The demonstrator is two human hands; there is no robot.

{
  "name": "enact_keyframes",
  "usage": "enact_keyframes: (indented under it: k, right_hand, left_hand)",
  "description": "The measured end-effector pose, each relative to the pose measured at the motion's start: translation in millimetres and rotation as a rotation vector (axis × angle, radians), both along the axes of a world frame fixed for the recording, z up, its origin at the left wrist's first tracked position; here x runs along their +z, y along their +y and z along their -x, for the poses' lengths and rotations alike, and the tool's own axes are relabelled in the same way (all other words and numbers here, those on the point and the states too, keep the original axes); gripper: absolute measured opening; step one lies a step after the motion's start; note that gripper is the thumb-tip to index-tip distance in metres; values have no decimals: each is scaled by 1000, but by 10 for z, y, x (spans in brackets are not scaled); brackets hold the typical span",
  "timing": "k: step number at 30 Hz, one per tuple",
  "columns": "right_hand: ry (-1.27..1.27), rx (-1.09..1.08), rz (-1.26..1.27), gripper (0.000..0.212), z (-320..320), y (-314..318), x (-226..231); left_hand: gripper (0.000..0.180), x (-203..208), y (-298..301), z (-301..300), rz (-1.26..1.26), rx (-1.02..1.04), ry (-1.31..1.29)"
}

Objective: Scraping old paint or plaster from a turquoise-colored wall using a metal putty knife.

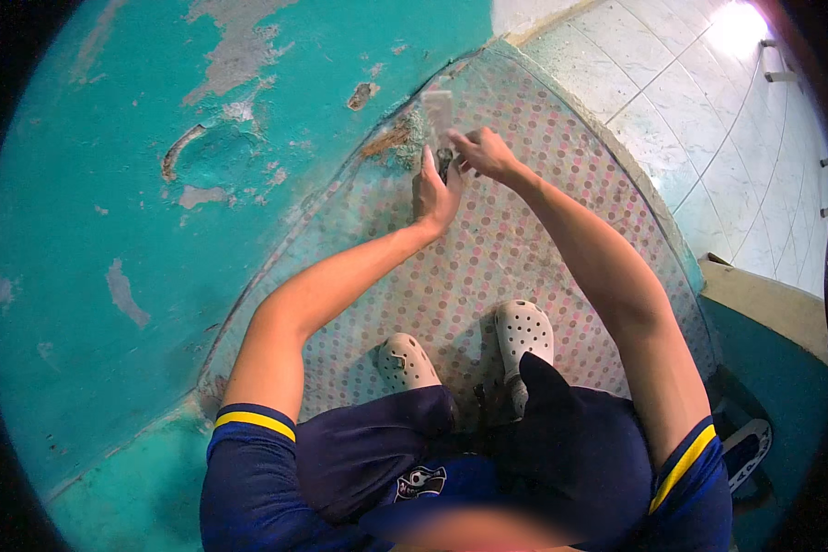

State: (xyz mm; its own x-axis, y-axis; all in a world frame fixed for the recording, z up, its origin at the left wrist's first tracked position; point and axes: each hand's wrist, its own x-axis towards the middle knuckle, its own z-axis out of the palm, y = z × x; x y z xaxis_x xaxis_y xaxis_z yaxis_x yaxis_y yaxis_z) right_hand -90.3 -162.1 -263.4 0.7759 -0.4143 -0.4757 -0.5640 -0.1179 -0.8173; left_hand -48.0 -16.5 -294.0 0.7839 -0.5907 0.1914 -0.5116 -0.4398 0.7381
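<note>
Between thumb and fingers of the left hand (439, 197), a small dark piece (444, 166) sits, and that hand is half closed about it, cupped from beneath rather than clenched. Just to its right comes the right hand (489, 155), fingers bent, fingertips right up by the dark piece; whether they pinch it or only hover beside it, I cannot tell. Out beyond both hands juts a pale flat piece (438, 110), blurred, seemingly joined to the dark one, though the join is hidden. And here's the danger, as I judge it: with a grip that loose, a push from the right hand could twist the pair, and the pale piece could slip or swing aside. Should its edge prove sharp, that left thumb, so close alongside, would be the one to suffer! Left of the hands, at the foot of the peeling teal wall (92, 212), lies a rough brown patch (388, 140) with pale crumbs; a careless knock there might spread them. Below everything runs the dotted floor covering (543, 225), and back towards the body stand two holed shoes (524, 333), well clear of the hands, with white tiles (681, 92) far off to the right.
</note>
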Motion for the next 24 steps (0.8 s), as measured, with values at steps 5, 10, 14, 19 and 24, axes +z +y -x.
enact_keyframes:
  k: [5, 10, 14, 19, 24]
  right_hand:
    - [-12, 72, -292, 36, 56, -17, -212]
    - [-92, -398, -113, 32, -12, -44, -271]
    - [40, -556, 186, 36, -155, -688, -403]
    - [52, -514, 276, 32, -379, -1096, -446]
    - [147, -445, 225, 31, -620, -1011, -501]
  left_hand:
    - [27, 346, -76, 37, -109, -170, 444]
    - [23, 249, 224, -99, -302, -315, 320]
    - [25, 1, 516, -27, -309, -405, 386]
    - [27, 72, 1084, -37, -321, -377, 527]
    - [26, -124, 1692, -121, -302, -259, 561]
